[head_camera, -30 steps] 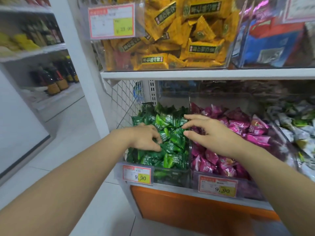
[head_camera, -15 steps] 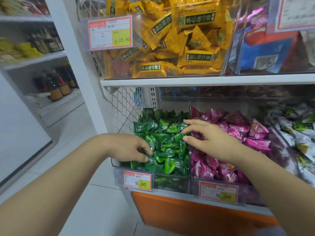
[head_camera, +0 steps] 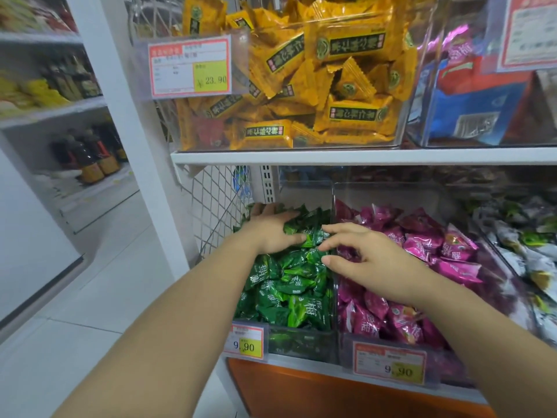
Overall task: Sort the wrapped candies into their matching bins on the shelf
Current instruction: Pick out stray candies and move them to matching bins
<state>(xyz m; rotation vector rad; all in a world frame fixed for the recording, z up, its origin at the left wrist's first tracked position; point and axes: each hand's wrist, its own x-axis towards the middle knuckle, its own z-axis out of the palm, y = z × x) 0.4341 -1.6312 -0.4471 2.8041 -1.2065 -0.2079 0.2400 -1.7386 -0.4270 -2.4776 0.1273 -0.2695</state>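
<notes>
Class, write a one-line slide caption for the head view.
Sorting candy: left hand rests on green candies; right hand hovers open over the divider beside pink candies.

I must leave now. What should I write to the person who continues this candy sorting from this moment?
Left hand: fingers laid flat on the green candies, at the back of their bin.
Right hand: open, holding nothing, above the pink candies beside the divider.
Done: no stray colour shows in either bin.
To do: check beneath the top layers.
</notes>
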